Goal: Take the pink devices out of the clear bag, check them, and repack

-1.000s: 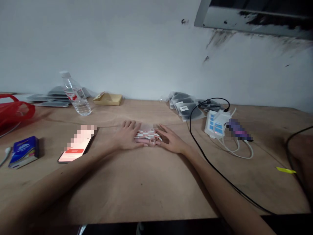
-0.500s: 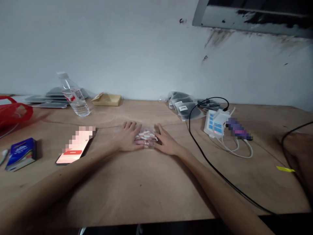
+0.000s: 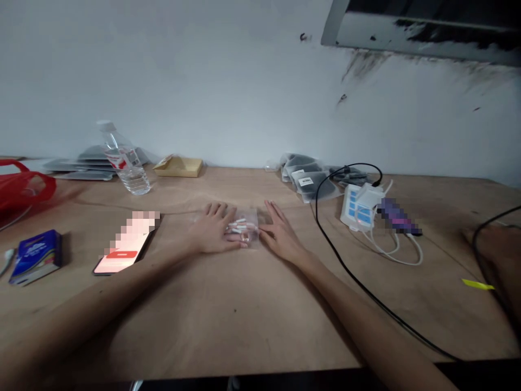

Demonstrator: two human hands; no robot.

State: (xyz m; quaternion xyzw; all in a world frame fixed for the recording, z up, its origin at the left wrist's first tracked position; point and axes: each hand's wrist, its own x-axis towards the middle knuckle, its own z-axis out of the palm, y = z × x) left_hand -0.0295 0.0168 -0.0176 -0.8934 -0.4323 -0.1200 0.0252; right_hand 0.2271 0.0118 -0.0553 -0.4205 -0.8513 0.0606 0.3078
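Observation:
A small clear plastic bag (image 3: 252, 216) lies on the wooden table, with several small white-and-pink sticks (image 3: 241, 225) inside; their exact kind is too small to tell. My left hand (image 3: 214, 231) rests flat over the left part of the bag, fingers spread and thumb along its near side, hiding some of it. At the bag's right edge is my right hand (image 3: 280, 233), fingers stretched out and pointing away. Its thumb and one finger reach the edge of the bag without closing round anything I can see.
Left: a phone (image 3: 128, 244), a blue packet (image 3: 36, 255), a red bag (image 3: 28, 187), a water bottle (image 3: 128, 168). By the wall: a yellow box (image 3: 179, 166) and grey packets (image 3: 305, 174). Right: a power strip (image 3: 358, 206), a black cable (image 3: 345, 263), another person's hand (image 3: 494, 244).
My right hand has shifted slightly right, and its fingers have drawn closer together. The white piece beside its fingers no longer shows. My left hand stays on the bag.

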